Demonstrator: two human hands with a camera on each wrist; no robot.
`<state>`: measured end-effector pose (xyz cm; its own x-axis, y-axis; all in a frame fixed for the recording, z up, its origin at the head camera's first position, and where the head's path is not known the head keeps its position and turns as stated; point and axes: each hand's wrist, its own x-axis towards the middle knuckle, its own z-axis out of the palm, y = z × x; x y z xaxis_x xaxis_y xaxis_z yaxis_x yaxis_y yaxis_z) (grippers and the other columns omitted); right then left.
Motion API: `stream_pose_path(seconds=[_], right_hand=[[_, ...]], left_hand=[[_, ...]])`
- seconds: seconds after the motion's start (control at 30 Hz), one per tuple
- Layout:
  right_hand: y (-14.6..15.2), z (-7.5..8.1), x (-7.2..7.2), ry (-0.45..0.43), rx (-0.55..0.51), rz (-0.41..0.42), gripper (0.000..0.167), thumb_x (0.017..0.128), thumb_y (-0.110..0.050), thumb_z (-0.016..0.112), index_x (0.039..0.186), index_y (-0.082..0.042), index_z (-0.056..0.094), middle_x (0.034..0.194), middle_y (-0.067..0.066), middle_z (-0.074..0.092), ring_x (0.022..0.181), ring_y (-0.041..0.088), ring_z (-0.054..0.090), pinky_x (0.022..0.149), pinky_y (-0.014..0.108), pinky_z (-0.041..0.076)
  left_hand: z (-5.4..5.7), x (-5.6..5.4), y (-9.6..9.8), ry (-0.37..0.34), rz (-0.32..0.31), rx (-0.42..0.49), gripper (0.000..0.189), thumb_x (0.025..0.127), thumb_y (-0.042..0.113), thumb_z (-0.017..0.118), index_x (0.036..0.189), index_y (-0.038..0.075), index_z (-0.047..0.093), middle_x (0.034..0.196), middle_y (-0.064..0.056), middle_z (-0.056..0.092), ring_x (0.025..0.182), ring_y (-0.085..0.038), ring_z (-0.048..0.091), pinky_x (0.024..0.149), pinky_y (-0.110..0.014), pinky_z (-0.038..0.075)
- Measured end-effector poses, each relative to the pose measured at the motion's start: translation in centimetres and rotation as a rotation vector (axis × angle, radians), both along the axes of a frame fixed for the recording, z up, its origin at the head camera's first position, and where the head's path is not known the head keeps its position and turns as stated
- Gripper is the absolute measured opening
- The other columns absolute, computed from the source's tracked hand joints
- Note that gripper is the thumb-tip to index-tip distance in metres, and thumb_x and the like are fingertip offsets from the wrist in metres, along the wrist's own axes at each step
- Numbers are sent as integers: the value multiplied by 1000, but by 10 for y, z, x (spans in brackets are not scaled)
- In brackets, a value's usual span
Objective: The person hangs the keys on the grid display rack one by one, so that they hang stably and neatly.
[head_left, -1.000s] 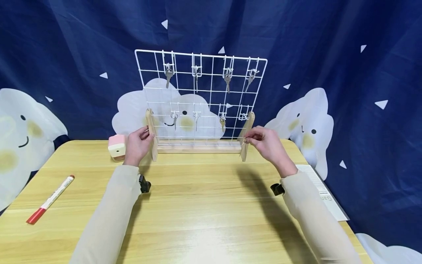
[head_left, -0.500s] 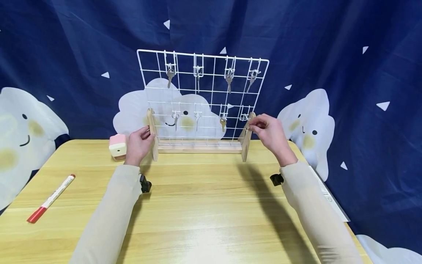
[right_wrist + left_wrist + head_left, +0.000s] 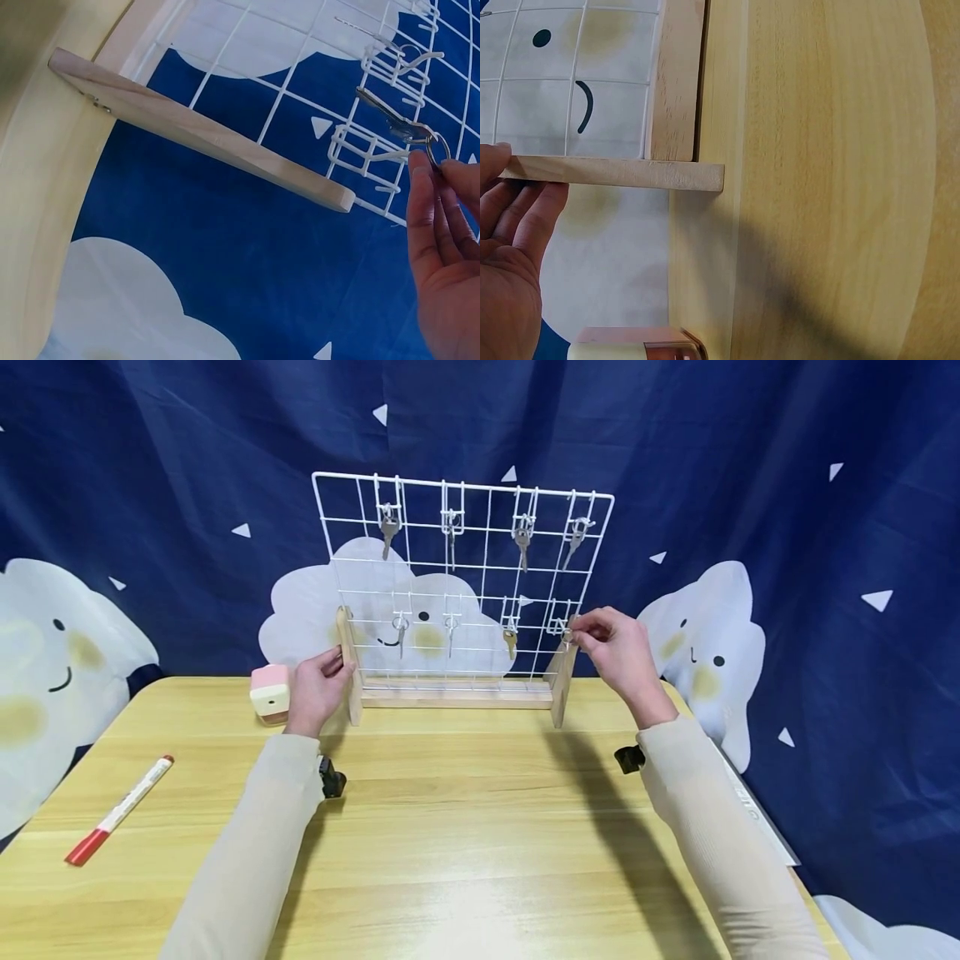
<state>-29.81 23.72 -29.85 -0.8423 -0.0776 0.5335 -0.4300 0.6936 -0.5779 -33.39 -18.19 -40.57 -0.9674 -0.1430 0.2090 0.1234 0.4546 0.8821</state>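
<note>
A white wire grid rack stands on wooden legs, with keys hanging by rings from several of its hooks. My left hand grips the rack's left wooden leg, thumb on one side and fingers on the other. At the rack's right side, my right hand pinches a split ring between thumb and fingertips. A silver key dangles from that ring. Close by the fingertips is the lower right white hook, whose prong carries no key. In the head view the fingers partly cover the held key.
A pink and cream box-shaped thing stands just left of the left hand. On the wooden table a red-capped marker lies at left. A white printed pad or booklet lies at the right edge, partly behind the right sleeve.
My right hand has risen along the right wooden leg, bringing the key up to the lower right hook. The left hand keeps its grip on the left leg.
</note>
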Motion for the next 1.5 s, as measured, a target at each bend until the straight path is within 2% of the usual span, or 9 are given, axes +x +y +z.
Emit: stream_pose_path(seconds=[0.37, 0.53, 0.67, 0.93, 1.13, 1.23, 1.33, 1.5], right_hand=[[-1, -1, -4, -16, -6, -21, 7, 91, -3, 69, 97, -2, 74, 94, 8, 70, 80, 20, 65, 68, 21, 53], [-1, -4, -6, -10, -1, -33, 7, 91, -2, 70, 97, -2, 74, 95, 9, 69, 81, 21, 65, 71, 30, 55], [1, -8, -9, -41, -9, -46, 8, 91, -1, 69, 98, -2, 74, 97, 10, 69, 84, 23, 66, 74, 36, 57], [6, -12, -13, -32, 3, -52, 8, 90, -1, 70, 97, -2, 74, 96, 10, 68, 81, 22, 64, 71, 28, 54], [8, -15, -14, -33, 19, -61, 10, 91, -3, 69, 100, -2, 73, 98, 10, 67, 86, 24, 64, 76, 36, 53], [9, -18, -13, -43, 24, -63, 11, 93, -5, 67, 102, -2, 73, 99, 10, 66, 89, 25, 63, 79, 40, 52], [11, -24, -11, -33, 28, -64, 12, 93, -6, 65, 102, 0, 72, 96, 11, 65, 86, 25, 62, 77, 39, 51], [8, -42, -6, -46, 9, -46, 15, 94, -4, 61, 104, 4, 70, 94, 14, 65, 85, 26, 62, 77, 38, 52]], left_hand=[[-1, 1, 0, 5, 2, -1, 48, 98, 12, 62, 142, -1, 48, 134, -22, 55, 123, -30, 54, 100, -34, 48], [0, 1, 0, 6, -5, 13, 48, 98, 11, 61, 142, -2, 48, 133, -23, 55, 123, -30, 55, 100, -34, 48], [-1, 2, 1, 10, -4, 12, 47, 98, 11, 61, 141, -2, 48, 133, -23, 55, 123, -29, 55, 100, -34, 48], [0, 2, 3, 24, -5, 6, 47, 98, 12, 62, 141, -2, 48, 133, -23, 55, 123, -29, 55, 99, -33, 48], [1, 1, 2, 18, -5, 1, 47, 98, 13, 61, 141, -2, 49, 134, -22, 55, 123, -29, 54, 101, -34, 47], [0, 1, 1, 14, -10, 3, 47, 98, 13, 61, 141, -2, 48, 135, -23, 54, 123, -30, 54, 101, -35, 47], [-1, 2, 1, 15, -9, 4, 46, 98, 13, 61, 139, -4, 50, 133, -24, 56, 122, -32, 55, 101, -36, 48], [1, 5, 2, 43, 24, 2, 40, 97, 8, 62, 132, -8, 56, 126, -27, 60, 116, -34, 59, 98, -39, 51]])
